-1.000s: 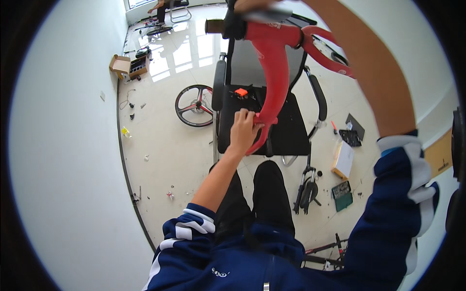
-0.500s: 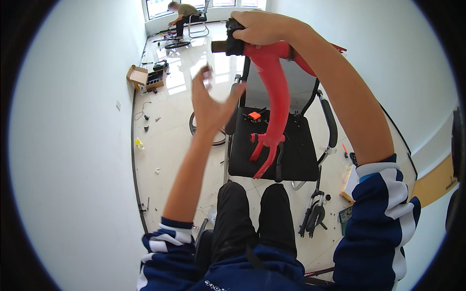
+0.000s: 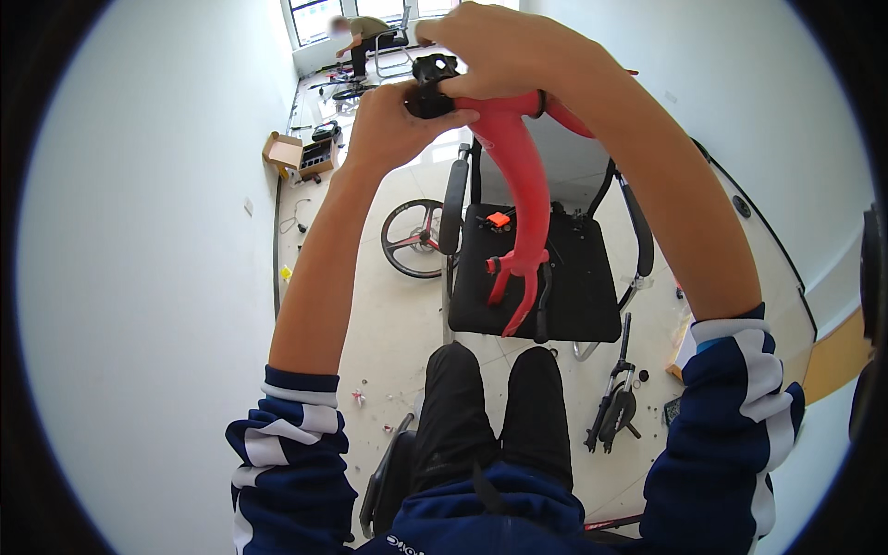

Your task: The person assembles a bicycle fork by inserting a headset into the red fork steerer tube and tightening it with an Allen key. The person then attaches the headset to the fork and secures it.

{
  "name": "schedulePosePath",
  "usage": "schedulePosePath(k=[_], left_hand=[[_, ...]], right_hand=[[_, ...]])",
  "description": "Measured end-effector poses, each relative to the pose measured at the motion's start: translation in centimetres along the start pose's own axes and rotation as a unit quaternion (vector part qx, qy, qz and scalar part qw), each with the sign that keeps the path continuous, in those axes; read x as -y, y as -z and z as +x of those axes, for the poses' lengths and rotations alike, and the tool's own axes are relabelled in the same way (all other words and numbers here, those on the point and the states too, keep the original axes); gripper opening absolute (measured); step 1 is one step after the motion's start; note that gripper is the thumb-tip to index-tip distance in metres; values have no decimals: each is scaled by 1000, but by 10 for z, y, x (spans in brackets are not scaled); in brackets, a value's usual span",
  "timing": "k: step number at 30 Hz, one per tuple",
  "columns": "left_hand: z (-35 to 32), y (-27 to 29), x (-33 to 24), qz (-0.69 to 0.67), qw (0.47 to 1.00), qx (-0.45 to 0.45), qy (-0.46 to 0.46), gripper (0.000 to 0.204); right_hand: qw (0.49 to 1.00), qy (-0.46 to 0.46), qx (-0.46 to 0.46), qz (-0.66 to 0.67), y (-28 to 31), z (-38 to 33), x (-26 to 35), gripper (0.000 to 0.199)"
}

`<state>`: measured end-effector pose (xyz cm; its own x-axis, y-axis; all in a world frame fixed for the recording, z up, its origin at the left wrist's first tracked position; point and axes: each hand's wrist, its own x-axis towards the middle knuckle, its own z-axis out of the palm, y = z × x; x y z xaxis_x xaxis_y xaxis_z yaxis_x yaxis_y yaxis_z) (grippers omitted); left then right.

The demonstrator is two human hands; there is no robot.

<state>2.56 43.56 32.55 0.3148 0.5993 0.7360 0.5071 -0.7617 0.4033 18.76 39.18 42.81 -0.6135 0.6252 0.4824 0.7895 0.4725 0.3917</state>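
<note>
- The left hand [image 3: 393, 116] and right hand [image 3: 504, 51] are close together, both clamped on the top of a curvy red metal bike frame [image 3: 518, 176].
- Below the hands, the frame's forked end rests on a black padded chair [image 3: 578, 287].
- Far left of the hands, an open brown cardboard box [image 3: 298, 154] holds dark things, too small to tell.

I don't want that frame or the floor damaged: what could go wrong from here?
The red bike frame is held high, both hands crowded at its top: the right hand over it, the left hand on the black fitting. A slip could swing or drop the frame's lower end onto the black chair. The small orange part on the seat might get knocked off.
</note>
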Motion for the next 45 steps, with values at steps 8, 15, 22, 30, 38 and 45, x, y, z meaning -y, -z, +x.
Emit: schedulePosePath(k=[8,15,22,30,38,45], left_hand=[[-13,41,-3,116,992,46,20,58],[3,23,-33,31,988,111,104,65],[-1,11,-27,115,990,-16,80,66],[-8,18,-25,139,978,-29,155,55],[-13,23,-12,127,978,-73,147,52],[-4,28,-52,221,971,-78,49,50]], right_hand=[[961,-74,-199,179,23,-137,18,27],[788,-488,-82,365,-215,-397,73,7],[799,-569,78,178,-352,-444,61,37],[831,-524,146,118,-394,-423,26,32],[846,-455,-21,276,-401,-414,33,28],[793,-453,-109,392,-141,-331,19,16]])
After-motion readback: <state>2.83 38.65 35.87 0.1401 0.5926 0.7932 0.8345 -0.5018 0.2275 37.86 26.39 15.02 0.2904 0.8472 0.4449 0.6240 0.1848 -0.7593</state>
